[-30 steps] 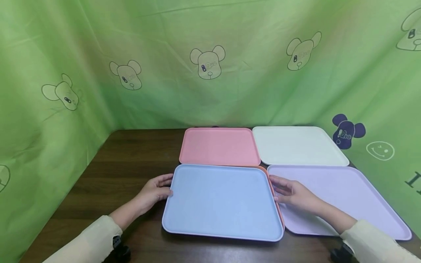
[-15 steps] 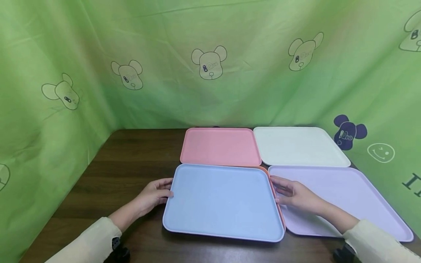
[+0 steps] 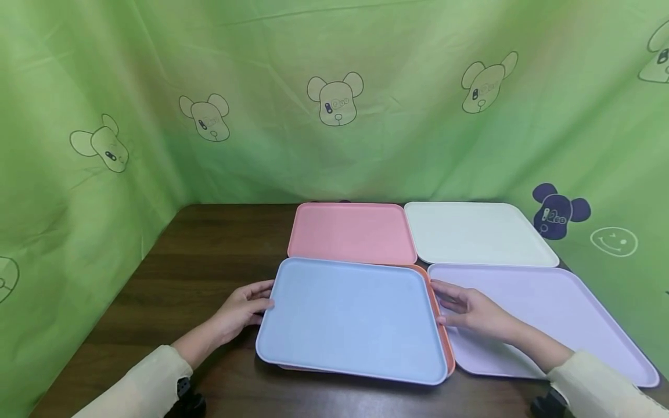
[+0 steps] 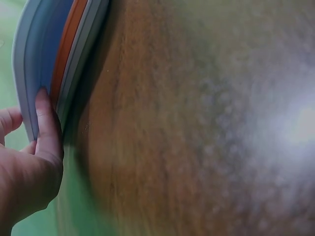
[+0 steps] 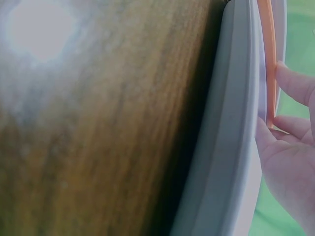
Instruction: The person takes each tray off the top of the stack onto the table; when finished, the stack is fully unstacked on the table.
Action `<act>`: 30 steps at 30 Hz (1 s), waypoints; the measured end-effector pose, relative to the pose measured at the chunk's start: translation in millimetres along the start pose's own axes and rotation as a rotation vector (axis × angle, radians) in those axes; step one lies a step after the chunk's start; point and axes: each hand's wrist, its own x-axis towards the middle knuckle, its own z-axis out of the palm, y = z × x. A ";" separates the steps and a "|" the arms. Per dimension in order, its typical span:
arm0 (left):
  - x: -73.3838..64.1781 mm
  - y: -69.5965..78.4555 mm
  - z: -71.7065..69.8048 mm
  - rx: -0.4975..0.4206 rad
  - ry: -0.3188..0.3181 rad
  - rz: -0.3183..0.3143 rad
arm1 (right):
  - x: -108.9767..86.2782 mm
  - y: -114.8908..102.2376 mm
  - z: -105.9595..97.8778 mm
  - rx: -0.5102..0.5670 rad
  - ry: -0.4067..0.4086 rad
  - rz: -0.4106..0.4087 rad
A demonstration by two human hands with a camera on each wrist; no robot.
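Observation:
In the head view, a pale blue tray [image 3: 355,319] lies on top of an orange tray [image 3: 448,348], whose right edge shows beyond it. My left hand [image 3: 241,310] pinches the blue tray's left edge. The left wrist view shows one finger [image 4: 47,118] between the blue tray and the orange rim [image 4: 67,44], with a pale rim below that. My right hand [image 3: 473,310] is at the right side of the pile. In the right wrist view, its thumb and fingertips hold the orange edge [image 5: 268,49]. The blue tray is slightly turned relative to the orange one.
A lavender tray [image 3: 543,319] lies right of the pile, under my right forearm. Behind are a pink tray [image 3: 352,232] and a white tray [image 3: 475,232]. All rest on a dark wooden table [image 3: 219,255], with a green printed curtain [image 3: 261,162] along the back and sides.
The blue tray has shifted slightly left and turned over the orange tray, so more of the orange right edge shows. Both hands stay at the pile's sides, nearly still.

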 end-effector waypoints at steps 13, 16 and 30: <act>3.3 -0.8 6.5 -0.008 0.102 0.004 | -1.2 4.0 -1.7 -0.002 -0.004 0.054; 3.0 -1.6 5.5 -0.017 0.113 0.011 | -0.9 3.8 -1.1 0.001 -0.007 0.053; 0.8 6.0 -10.0 0.018 0.264 0.062 | 1.1 5.7 -1.5 0.003 -0.005 0.072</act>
